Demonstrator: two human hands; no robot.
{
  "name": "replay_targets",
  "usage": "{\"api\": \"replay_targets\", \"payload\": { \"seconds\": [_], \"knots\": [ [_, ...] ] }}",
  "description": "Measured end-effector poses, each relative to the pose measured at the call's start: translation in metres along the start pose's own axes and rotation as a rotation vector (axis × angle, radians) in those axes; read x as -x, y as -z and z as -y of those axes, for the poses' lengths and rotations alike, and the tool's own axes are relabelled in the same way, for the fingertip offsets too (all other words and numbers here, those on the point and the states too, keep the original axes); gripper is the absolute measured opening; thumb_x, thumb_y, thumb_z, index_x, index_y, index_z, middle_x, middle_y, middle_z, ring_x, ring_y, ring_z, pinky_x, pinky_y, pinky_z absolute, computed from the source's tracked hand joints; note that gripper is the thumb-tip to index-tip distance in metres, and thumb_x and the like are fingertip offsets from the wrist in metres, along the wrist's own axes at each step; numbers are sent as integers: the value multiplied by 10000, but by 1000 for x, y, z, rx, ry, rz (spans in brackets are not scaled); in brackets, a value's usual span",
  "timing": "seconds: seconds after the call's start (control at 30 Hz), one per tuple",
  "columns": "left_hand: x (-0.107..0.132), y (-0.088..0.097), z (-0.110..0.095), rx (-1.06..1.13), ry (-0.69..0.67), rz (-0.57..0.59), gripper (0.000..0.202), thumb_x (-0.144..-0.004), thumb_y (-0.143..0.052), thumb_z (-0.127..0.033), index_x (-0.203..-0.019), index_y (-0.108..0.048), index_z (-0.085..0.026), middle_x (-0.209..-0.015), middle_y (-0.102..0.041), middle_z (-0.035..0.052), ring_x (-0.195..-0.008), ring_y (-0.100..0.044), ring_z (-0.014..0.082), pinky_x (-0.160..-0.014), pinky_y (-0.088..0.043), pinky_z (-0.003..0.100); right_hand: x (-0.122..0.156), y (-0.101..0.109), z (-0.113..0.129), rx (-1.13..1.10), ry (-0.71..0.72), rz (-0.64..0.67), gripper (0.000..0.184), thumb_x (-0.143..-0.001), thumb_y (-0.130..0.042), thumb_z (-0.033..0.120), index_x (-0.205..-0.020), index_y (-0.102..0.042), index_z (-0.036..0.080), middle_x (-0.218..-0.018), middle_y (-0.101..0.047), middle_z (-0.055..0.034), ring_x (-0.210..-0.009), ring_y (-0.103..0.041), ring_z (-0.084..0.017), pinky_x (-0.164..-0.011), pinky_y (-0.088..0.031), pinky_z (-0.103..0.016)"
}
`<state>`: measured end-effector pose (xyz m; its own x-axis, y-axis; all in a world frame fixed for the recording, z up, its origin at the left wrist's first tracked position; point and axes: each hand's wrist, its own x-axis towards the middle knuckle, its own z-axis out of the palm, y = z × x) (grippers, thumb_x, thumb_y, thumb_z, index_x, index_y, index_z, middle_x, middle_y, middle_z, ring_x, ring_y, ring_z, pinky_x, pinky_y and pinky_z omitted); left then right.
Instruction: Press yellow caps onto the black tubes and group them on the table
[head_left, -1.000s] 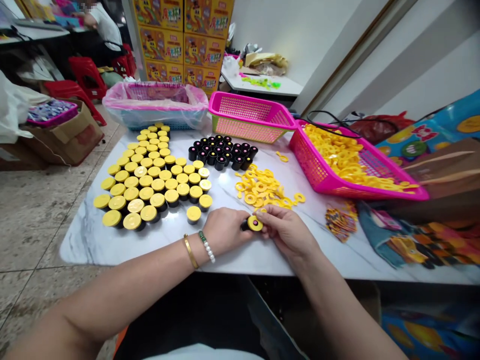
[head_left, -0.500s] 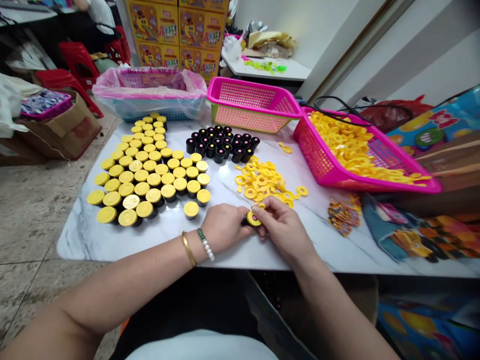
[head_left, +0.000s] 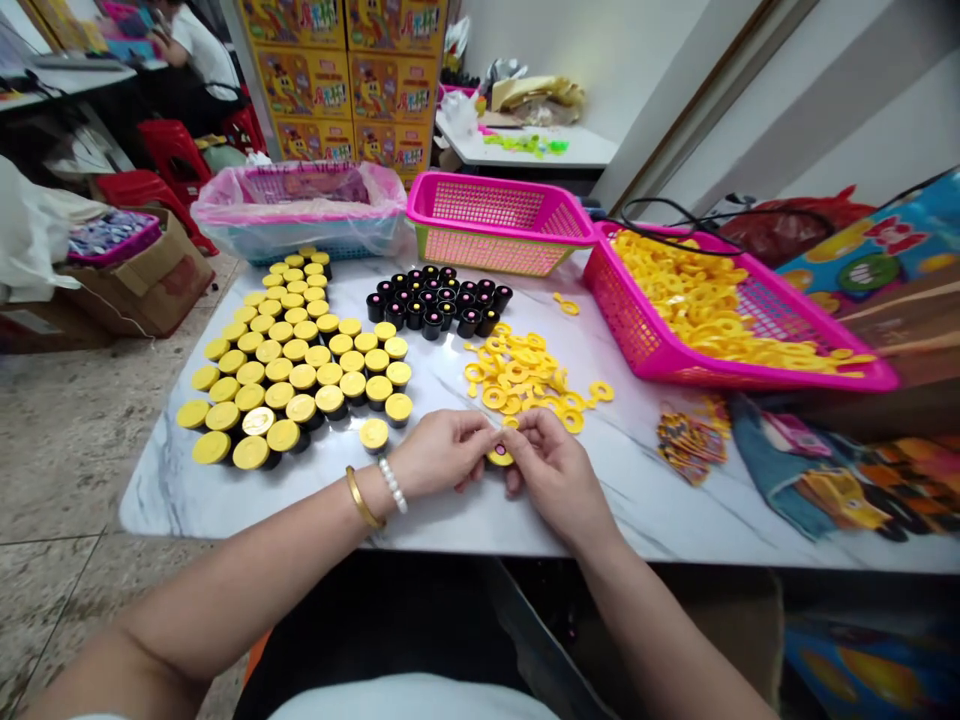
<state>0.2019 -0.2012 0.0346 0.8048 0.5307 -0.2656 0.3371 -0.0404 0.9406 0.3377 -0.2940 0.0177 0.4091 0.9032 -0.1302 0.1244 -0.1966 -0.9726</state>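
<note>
Near the front edge of the marble table (head_left: pixel 645 500), my left hand (head_left: pixel 439 450) and my right hand (head_left: pixel 555 470) meet on a small black pot with a yellow ring cap (head_left: pixel 500 456). Fingers of both hands are curled round it. Just behind my hands lies a loose heap of yellow rings (head_left: pixel 525 375). A cluster of open black pots (head_left: pixel 435 300) stands further back. Several rows of yellow-capped pots (head_left: pixel 292 365) fill the left of the table.
A pink basket of yellow rings (head_left: pixel 720 310) sits at the right, an empty pink basket (head_left: pixel 495 220) behind, and a plastic-lined bin (head_left: pixel 300 210) at the back left. Small printed packets (head_left: pixel 690 435) lie at the right. Another person (head_left: pixel 187 45) sits far back left, by stacked cartons (head_left: pixel 345 75).
Both hands stay on the pot and have closed in round its yellow cap, hiding more of it. The camera view has shifted slightly.
</note>
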Motion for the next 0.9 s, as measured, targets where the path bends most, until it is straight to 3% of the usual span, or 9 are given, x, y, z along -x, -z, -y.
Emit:
{"api": "replay_targets", "payload": {
  "seconds": [0.1, 0.23, 0.3, 0.37, 0.43, 0.5, 0.6, 0.77, 0.9],
  "knots": [
    [5, -7, 5, -196, -161, -148, 313, -813, -651, -441, -981, -622, -178, -607, -549, -63, -545, -515, 104, -542, -377, 216, 4, -2, -4, -43, 65, -107, 323, -804, -664, 510, -841, -503, 232, -673, -573, 40, -471, -529, -99, -452, -448, -233],
    [5, -13, 7, -424, -285, -230, 275, -757, -744, -378, -900, -644, -166, -761, -618, -10, -691, -536, 130, -635, -391, 231, 1, 5, -9, -111, 66, -130, 365, -823, -612, 567, -734, -560, 217, -669, -589, 0, -586, -564, -135, -558, -495, -259],
    [4, -13, 6, -437, -291, -223, 244, -761, -744, -344, -901, -669, -159, -788, -638, 1, -698, -534, 128, -647, -391, 229, -6, 12, -5, -218, -26, -24, 400, -796, -626, 586, -695, -551, 207, -635, -591, 1, -558, -560, -127, -550, -494, -260],
    [4, -10, 4, -418, -299, -165, 214, -774, -729, -327, -917, -702, -170, -789, -652, -3, -679, -527, 117, -635, -384, 221, -16, 21, 4, -245, -126, 170, 405, -715, -717, 557, -683, -539, 194, -616, -595, 8, -512, -543, -108, -509, -470, -243],
    [4, -9, 3, -418, -314, -113, 180, -806, -689, -333, -913, -731, -194, -758, -647, -15, -655, -514, 108, -613, -369, 214, -25, 26, 15, -131, -177, 360, 413, -639, -792, 502, -696, -530, 189, -578, -582, 28, -471, -519, -93, -465, -430, -221],
    [3, -10, 4, -436, -320, -90, 177, -832, -647, -342, -892, -746, -207, -715, -634, -22, -636, -509, 106, -593, -356, 212, -29, 28, 22, 19, -162, 451, 414, -633, -802, 475, -730, -511, 196, -563, -567, 49, -451, -505, -89, -437, -399, -209],
    [2, -17, 5, -521, -273, -148, 222, -836, -612, -361, -863, -730, -175, -689, -643, -1, -645, -549, 136, -597, -374, 229, -27, 24, 22, 187, -69, 405, 364, -722, -721, 488, -759, -486, 213, -558, -533, 66, -442, -473, -91, -415, -353, -208],
    [15, -29, 6, -629, -190, -295, 276, -828, -565, -316, -978, -684, -117, -808, -701, 100, -756, -640, 242, -656, -453, 307, -5, 13, 7, 373, 196, 129, 258, -864, -546, 450, -938, -603, 210, -656, -561, 37, -593, -520, -128, -554, -405, -247],
    [43, -19, 14, -551, -209, -381, 365, -802, -626, -330, -1118, -660, -152, -805, -714, 45, -745, -651, 195, -677, -485, 270, 7, 11, 5, 301, 146, 218, 360, -821, -600, 481, -1034, -622, 191, -639, -553, 41, -536, -521, -127, -516, -398, -256]
  ]
}}
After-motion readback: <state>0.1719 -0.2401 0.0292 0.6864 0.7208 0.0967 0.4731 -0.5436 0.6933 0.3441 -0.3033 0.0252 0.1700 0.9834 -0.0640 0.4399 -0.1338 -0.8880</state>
